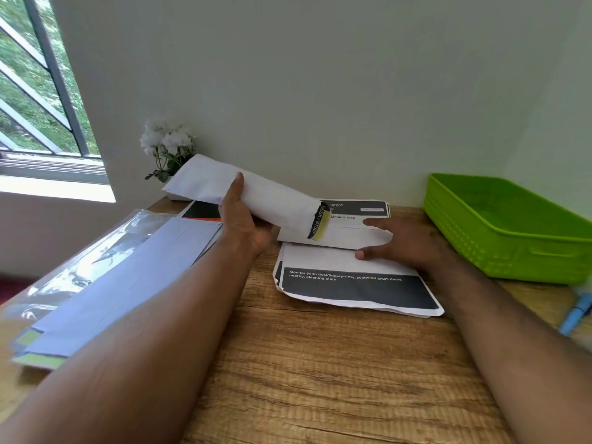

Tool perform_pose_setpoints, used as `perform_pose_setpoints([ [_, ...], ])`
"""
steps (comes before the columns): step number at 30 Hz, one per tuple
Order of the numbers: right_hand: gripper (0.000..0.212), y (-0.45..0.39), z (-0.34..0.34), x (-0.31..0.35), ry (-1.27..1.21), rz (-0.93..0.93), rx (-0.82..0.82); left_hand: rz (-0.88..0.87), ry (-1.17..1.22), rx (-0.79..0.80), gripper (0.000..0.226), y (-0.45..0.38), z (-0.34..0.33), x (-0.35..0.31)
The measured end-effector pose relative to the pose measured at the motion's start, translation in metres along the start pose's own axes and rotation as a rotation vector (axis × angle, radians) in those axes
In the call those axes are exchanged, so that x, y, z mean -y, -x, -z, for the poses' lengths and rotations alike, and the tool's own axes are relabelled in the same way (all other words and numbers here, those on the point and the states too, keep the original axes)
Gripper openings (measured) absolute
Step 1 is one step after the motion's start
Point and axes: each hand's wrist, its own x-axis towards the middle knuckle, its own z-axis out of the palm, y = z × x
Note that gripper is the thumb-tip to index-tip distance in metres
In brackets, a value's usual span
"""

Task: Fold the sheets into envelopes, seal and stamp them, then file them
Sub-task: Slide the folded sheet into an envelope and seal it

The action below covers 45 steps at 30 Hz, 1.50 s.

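Observation:
My left hand grips a long white envelope, held up and tilted above the desk; a folded printed sheet sticks out of its right end beside a yellow adhesive strip. My right hand rests with spread fingers on a stack of printed sheets lying on the wooden desk. The top sheet there is partly folded. A pile of blank envelopes with green strips lies at the left on a clear plastic sleeve.
A green plastic basket stands at the right against the wall. A blue pen lies near the right edge. White flowers sit in the back left corner by the window.

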Motion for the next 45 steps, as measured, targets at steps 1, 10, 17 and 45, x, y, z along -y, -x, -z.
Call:
perform_pose_setpoints([
  [1, 0.101, 0.000, 0.000, 0.000, 0.009, -0.005, 0.025, -0.008, 0.006, -0.011, 0.061, 0.000, 0.000, -0.001],
  [10, 0.070, -0.004, 0.000, -0.006, -0.127, 0.022, -0.054, -0.058, 0.038, -0.070, 0.069, -0.007, 0.007, -0.001],
  [17, 0.042, 0.005, 0.010, 0.012, -0.726, 0.120, -0.671, -0.157, 0.063, -0.038, 0.081, -0.003, 0.002, -0.003],
  [45, 0.027, 0.016, 0.014, 0.026, -1.272, -0.220, -0.213, -0.262, 0.065, -0.104, 0.071, 0.006, 0.002, -0.038],
])
